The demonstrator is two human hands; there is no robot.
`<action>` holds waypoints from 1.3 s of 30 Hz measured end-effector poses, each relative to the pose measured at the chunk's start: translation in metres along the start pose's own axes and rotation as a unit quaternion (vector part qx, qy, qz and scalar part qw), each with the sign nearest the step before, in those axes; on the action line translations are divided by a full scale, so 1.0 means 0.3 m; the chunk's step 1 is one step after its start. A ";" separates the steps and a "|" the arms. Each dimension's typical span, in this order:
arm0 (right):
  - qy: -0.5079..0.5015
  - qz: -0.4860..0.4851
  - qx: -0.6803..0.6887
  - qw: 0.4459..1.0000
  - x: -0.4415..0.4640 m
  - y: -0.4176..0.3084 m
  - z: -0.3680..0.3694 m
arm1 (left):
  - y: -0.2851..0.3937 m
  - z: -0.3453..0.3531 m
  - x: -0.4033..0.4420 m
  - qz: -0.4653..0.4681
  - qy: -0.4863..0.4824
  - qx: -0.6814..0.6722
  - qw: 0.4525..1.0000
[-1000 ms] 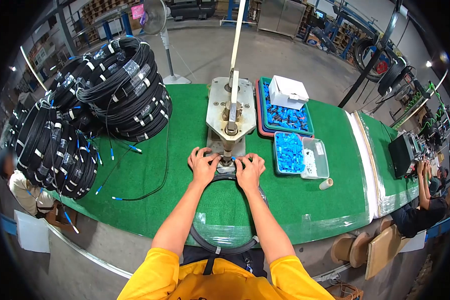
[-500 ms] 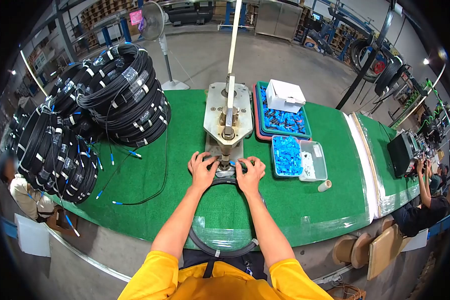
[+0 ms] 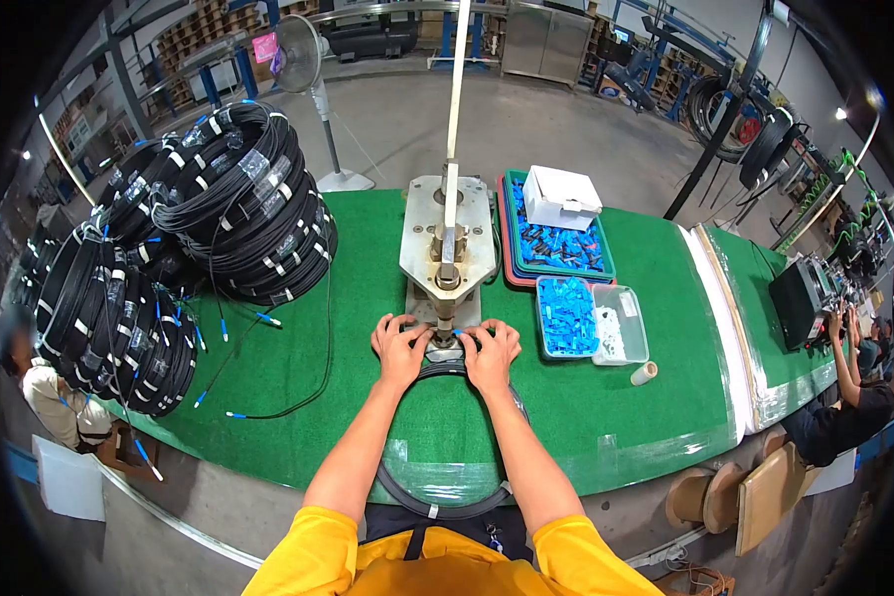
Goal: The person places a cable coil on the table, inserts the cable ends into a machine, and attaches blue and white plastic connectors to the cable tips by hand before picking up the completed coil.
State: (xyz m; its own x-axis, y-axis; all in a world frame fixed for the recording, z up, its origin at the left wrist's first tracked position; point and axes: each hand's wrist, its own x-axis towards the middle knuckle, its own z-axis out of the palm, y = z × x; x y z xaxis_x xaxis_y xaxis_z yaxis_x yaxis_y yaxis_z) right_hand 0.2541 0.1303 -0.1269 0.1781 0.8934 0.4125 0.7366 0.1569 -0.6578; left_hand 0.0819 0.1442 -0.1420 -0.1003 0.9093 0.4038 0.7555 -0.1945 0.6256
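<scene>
A metal hand press [image 3: 449, 223] with a long upright lever stands on the green-covered table. My left hand [image 3: 400, 354] is at the left of its base, thumb and fingers pinched close to the ram; what they hold is hidden. From the right, my right hand [image 3: 490, 356] pinches a small blue connector, mostly covered by the fingertips, beside the ram. A coil of black cable [image 3: 437, 512] lies under my forearms, reaching from the press base to the table's front edge.
Stacked black cable coils [image 3: 253, 223] with blue-tipped ends fill the left. At right are a green tray [image 3: 608, 260] of blue parts, a white box [image 3: 562, 197], a blue-filled tub [image 3: 568, 316], a clear tub [image 3: 634, 348] and a small roll [image 3: 644, 373]. A co-worker [image 3: 844, 412] sits far right.
The view has shifted slightly, so the press and trays sit a little lower. Both my hands stay at the press base with nearly the same pinch.
</scene>
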 end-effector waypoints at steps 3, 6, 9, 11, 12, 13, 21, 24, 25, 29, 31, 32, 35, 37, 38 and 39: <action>0.006 -0.011 -0.002 1.000 0.009 0.000 -0.002 | -0.002 0.013 0.008 0.001 0.006 -0.004 1.000; 0.011 -0.021 -0.002 1.000 -0.005 -0.002 -0.006 | -0.002 -0.006 0.000 0.005 0.000 -0.039 0.999; 0.021 -0.043 -0.010 0.999 -0.007 -0.004 -0.009 | 0.006 -0.035 0.007 -0.002 -0.027 -0.144 0.989; 0.021 -0.065 -0.022 0.997 -0.013 0.004 -0.016 | 0.020 -0.039 -0.004 0.007 -0.015 -0.205 0.979; 0.013 -0.067 -0.034 0.997 -0.014 0.003 -0.014 | 0.026 -0.049 -0.010 0.007 -0.014 -0.204 0.979; 0.006 -0.069 -0.044 0.997 -0.016 0.000 -0.009 | 0.031 -0.062 -0.018 -0.007 -0.024 -0.207 0.978; -0.049 -0.032 -0.085 0.995 -0.051 -0.010 -0.038 | 0.046 -0.073 -0.073 -0.044 -0.103 -0.141 0.984; -0.077 -0.031 -0.121 0.989 -0.089 -0.009 -0.058 | 0.066 -0.078 -0.108 -0.063 -0.076 -0.141 0.985; -0.088 -0.027 -0.117 0.989 -0.097 -0.007 -0.063 | 0.061 -0.072 -0.120 -0.085 -0.083 -0.160 0.980; -0.094 -0.007 -0.105 0.990 -0.139 -0.014 -0.122 | 0.074 -0.102 -0.157 -0.032 -0.163 -0.124 0.978; -0.096 0.008 -0.101 0.990 -0.172 -0.003 -0.156 | 0.135 -0.129 -0.177 -0.041 -0.184 -0.138 0.972; -0.093 0.015 -0.104 0.990 -0.195 0.008 -0.179 | 0.155 -0.123 -0.190 -0.055 -0.200 -0.151 0.967; -0.068 0.052 -0.087 0.992 -0.257 0.036 -0.261 | 0.212 -0.089 -0.221 -0.023 -0.237 -0.163 0.958; -0.054 0.068 -0.094 0.992 -0.292 0.051 -0.318 | 0.258 -0.069 -0.234 0.005 -0.261 -0.160 0.952; -0.044 0.077 -0.095 0.992 -0.300 0.059 -0.341 | 0.280 -0.057 -0.237 0.008 -0.265 -0.175 0.948; -0.020 0.083 -0.082 0.993 -0.306 0.071 -0.361 | 0.303 -0.046 -0.232 0.013 -0.281 -0.179 0.943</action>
State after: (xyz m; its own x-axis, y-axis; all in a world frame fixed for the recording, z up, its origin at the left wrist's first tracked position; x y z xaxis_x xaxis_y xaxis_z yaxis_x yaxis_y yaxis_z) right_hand 0.3242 0.0062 -0.1107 0.2821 0.9181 0.2784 0.7959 -0.0619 -0.6023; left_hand 0.1487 0.0581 -0.1040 0.3506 0.9341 0.0673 0.4758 -0.2396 0.8463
